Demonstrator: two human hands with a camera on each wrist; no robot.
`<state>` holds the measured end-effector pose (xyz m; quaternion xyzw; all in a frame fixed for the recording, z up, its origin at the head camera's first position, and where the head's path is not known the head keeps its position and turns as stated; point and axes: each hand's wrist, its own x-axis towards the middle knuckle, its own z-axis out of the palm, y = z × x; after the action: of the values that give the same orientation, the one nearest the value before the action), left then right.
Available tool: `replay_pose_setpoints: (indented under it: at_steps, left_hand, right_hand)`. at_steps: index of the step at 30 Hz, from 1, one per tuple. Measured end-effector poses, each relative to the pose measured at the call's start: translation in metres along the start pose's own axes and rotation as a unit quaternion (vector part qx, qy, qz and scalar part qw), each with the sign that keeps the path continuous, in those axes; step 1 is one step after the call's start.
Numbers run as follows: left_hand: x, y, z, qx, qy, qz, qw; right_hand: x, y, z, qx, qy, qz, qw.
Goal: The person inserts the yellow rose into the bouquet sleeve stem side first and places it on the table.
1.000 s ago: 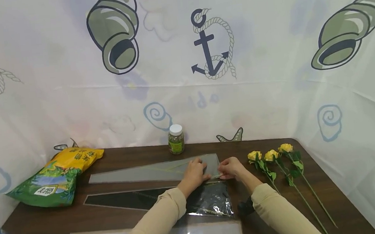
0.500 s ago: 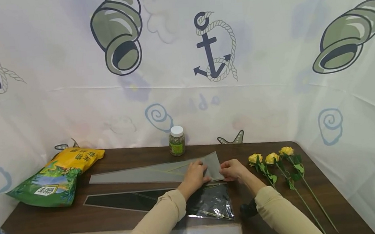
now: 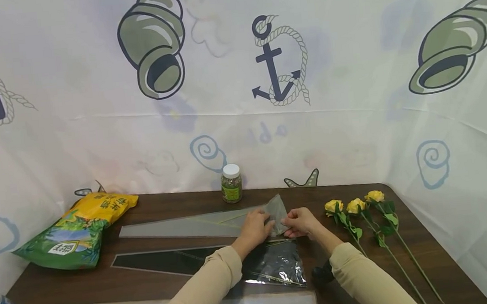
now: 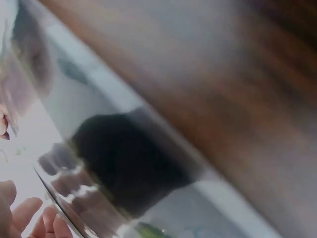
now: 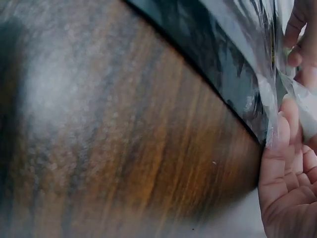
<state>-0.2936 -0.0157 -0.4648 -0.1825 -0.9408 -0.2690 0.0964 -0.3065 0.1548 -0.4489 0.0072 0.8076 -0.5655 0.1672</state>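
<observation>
The left fingers (image 3: 255, 214) hide part of the grey packet (image 3: 189, 226).

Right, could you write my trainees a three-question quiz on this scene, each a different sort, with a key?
1. Multiple choice: which sheet do the fingers of the left hand and right hand touch?
a) the white sheet
b) the gray sheet
c) the black sheet

2. True or false: the jar stands upright, beyond the gray sheet as seen from the head camera.

3. Count: how many yellow roses lie on the table?

Key: 1. b; 2. true; 3. three.
</observation>
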Motion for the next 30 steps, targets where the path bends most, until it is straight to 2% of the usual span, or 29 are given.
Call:
replay_pose_setpoints:
  at_steps: [3, 6, 12, 16, 18, 24, 30]
  left_hand:
    - [0.002, 0.003, 0.003, -0.077, 0.026, -0.028, 0.9963]
    - [0.003, 0.008, 0.004, -0.124, 0.048, -0.068, 0.9888]
    - [0.005, 0.018, 0.006, -0.125, 0.069, -0.133, 0.9807]
    - [0.007, 0.020, 0.009, -0.111, 0.085, -0.149, 0.9789]
    - [0.008, 0.019, 0.010, -0.109, 0.093, -0.144, 0.9792]
    - [0.007, 0.014, 0.009, -0.122, 0.110, -0.092, 0.9822]
    - [0.007, 0.011, 0.001, -0.136, 0.129, -0.044, 0.9812]
  right_hand:
    - [0.000, 0.001, 0.000, -0.007, 0.005, -0.011, 0.9999]
    - [0.000, 0.002, 0.001, -0.014, 0.016, -0.023, 0.9995]
    - [0.001, 0.005, 0.003, -0.024, 0.017, -0.049, 0.9983]
    - [0.002, 0.007, 0.003, -0.018, 0.022, -0.051, 0.9983]
    - [0.003, 0.006, 0.002, -0.009, 0.024, -0.043, 0.9987]
    - [0.001, 0.005, 0.001, -0.002, 0.034, -0.029, 0.9990]
    - [0.004, 0.006, 0.001, 0.005, 0.050, -0.016, 0.9986]
